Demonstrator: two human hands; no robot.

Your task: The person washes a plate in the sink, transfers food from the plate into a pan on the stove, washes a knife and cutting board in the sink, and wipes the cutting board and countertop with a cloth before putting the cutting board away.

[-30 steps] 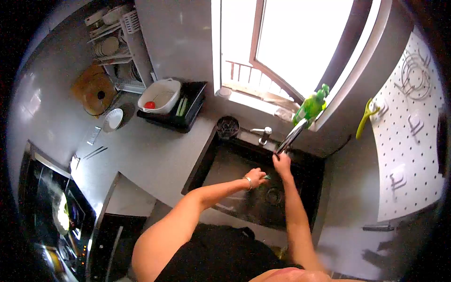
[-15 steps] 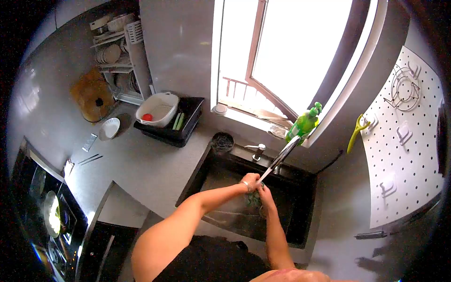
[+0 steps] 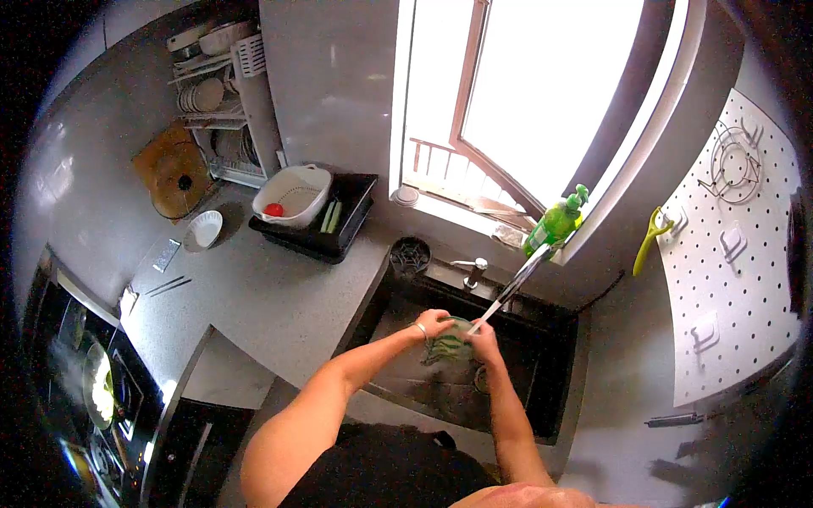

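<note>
My left hand (image 3: 434, 323) grips the left upper edge of a green-and-white striped dishcloth (image 3: 449, 345). The fingers of my right hand (image 3: 485, 341) close on the opposite side, so the cloth hangs spread between both hands. Just above, the chrome faucet (image 3: 518, 281) slants down, its end close to my right hand. Under the cloth lies the black sink (image 3: 406, 391), with its floor partly hidden by my arms.
A soap dispenser (image 3: 476, 273) stands behind the sink, near a green pump bottle (image 3: 555, 227) on the sill. To the left, a white basket (image 3: 292, 190) with a red item rests on a black tray (image 3: 351, 233). A pan (image 3: 100, 385) sits on the stove.
My hands have moved apart, my left one leftward. The dishcloth, bunched between them before, is now spread open and shows its stripes. The whole view has shifted slightly.
</note>
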